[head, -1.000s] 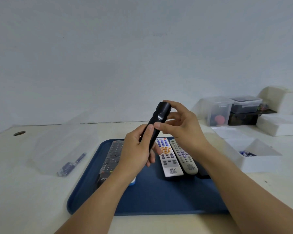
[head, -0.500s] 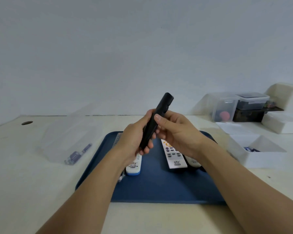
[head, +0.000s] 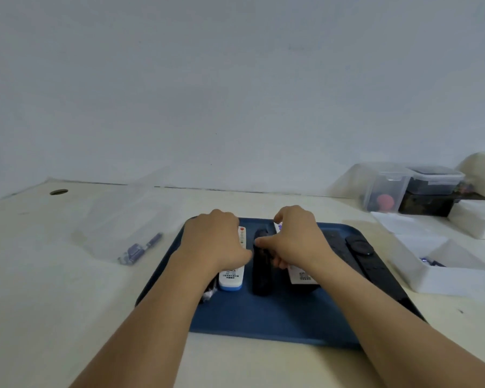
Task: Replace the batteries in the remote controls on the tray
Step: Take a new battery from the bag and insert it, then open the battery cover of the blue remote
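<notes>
Blue tray (head: 263, 320), both hands (knuckles up) gripping black remote (head: 261, 275)

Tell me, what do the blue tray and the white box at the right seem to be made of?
Blue tray: probably moulded plastic, matte; even colour, rounded raised rim. White box: looks like foam or thick card, matte; thick dull walls, so I cannot tell which.

Both hands are working low over the dark blue plastic tray (head: 263, 320) on the cream desk (head: 53, 289): the right hand (head: 297, 239) is pinching the slim black remote (head: 261, 275), the left hand (head: 216, 239) is lying over the white remote with a blue end (head: 232, 278).
</notes>
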{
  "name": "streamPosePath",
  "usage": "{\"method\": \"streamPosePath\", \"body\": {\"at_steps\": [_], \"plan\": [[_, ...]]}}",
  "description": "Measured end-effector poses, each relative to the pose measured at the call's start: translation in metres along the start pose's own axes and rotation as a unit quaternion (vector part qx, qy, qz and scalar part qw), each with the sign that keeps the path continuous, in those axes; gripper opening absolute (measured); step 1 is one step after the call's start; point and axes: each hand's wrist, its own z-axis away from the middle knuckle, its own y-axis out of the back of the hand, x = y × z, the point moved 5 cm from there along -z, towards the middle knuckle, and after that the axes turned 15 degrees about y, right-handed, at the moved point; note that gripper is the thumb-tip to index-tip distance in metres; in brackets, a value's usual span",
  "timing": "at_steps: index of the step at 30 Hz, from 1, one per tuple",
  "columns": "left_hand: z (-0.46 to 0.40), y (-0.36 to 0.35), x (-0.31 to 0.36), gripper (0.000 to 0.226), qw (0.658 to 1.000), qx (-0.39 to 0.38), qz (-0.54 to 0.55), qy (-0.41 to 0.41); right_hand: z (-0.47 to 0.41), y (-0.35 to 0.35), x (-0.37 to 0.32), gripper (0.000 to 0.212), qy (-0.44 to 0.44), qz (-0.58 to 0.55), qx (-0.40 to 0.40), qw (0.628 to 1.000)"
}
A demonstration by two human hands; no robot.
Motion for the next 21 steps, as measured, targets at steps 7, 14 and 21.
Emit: {"method": "streamPosePath", "body": {"at_steps": [7, 14, 21], "plan": [[0.005, -0.003, 0.01, 0.028, 1.0, 0.008, -0.025, -0.009, -0.004, 0.004, -0.002, 0.019, 0.065, 0.063, 0.004, 0.996], [0.012, 0.002, 0.026, 0.026, 0.999, 0.025, -0.029, -0.004, -0.002, 0.019, 0.007, 0.009, 0.074, 0.004, 0.061, 0.995], [0.0, 0.005, 0.007, 0.017, 0.982, 0.02, 0.174, 0.07, -0.002, 0.039, 0.008, 0.008, 0.103, -0.062, 0.125, 0.985]]}}
